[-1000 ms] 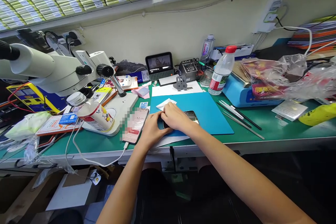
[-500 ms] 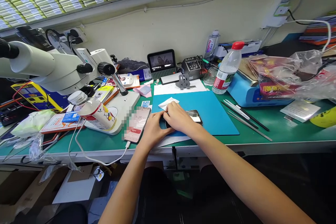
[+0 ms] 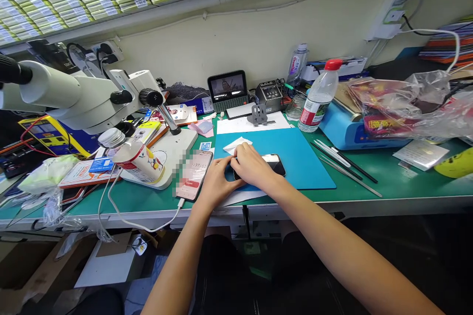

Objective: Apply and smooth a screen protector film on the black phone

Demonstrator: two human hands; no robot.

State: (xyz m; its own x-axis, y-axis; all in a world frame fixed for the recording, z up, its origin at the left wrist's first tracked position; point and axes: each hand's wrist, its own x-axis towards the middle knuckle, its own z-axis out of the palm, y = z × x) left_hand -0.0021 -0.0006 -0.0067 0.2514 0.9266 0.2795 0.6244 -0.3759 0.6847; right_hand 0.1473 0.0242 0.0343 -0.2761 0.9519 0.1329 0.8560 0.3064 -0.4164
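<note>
A smartphone lies sideways on the blue mat, its right end showing and its left end covered by my hands. My left hand is closed around that left end, thumb along the near edge. Over the same end, my right hand is bent down with its fingers pressed together; whatever its fingertips hold is hidden. Just beyond the fingertips rests a crumpled white tissue. Left of my left hand lies a second phone with a lit screen and a white cable plugged in.
At the left stand a microscope and a juice bottle. Tweezers and thin tools lie right of the mat. A red-capped water bottle, a blue machine and a small propped screen are farther back.
Both hands stay at the phone's left end with almost no visible movement. The view has shifted very slightly.
</note>
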